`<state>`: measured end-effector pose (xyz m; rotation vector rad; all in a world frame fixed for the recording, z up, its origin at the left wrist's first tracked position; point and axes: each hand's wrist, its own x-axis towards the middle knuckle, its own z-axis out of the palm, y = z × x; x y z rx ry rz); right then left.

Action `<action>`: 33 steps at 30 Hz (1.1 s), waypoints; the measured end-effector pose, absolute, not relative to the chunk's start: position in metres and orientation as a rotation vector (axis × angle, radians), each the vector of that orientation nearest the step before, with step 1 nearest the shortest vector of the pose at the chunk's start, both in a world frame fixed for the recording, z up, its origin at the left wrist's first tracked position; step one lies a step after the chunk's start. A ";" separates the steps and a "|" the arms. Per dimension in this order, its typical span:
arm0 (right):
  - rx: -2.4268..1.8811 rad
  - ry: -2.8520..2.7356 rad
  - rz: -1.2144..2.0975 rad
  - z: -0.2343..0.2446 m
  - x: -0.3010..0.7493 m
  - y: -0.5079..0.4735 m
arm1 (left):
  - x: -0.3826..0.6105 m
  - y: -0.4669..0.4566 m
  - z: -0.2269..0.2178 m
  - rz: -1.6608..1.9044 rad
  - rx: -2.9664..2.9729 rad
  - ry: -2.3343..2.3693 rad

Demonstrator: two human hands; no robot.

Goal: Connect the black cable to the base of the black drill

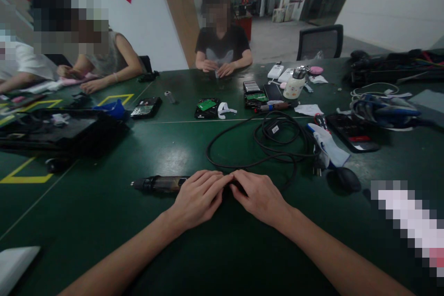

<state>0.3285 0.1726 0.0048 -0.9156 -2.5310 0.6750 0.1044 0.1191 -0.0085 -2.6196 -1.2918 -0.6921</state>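
Note:
A dark electric screwdriver lies sideways on the green table, tip pointing left. My left hand lies over its right end with fingers curled down on it. My right hand rests beside it, fingertips meeting the left hand's at the tool's rear, where a black cable leads off in loops. Whether the right hand grips the tool or only touches it is hidden by the fingers.
Hard drives, a circuit board, a white strip, a black mouse, a glove and cable bundles lie about. A black case sits left. People sit across and left. An office chair stands behind.

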 end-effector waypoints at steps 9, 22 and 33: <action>-0.925 -2.538 0.627 0.003 0.328 0.173 | 0.105 0.120 -0.008 -0.699 -2.607 -1.318; -0.916 -2.523 0.666 0.003 0.328 0.173 | 0.102 0.121 -0.010 -0.684 -2.639 -1.287; -0.930 -2.528 0.653 0.004 0.328 0.172 | 0.103 0.121 -0.009 -0.669 -2.640 -1.290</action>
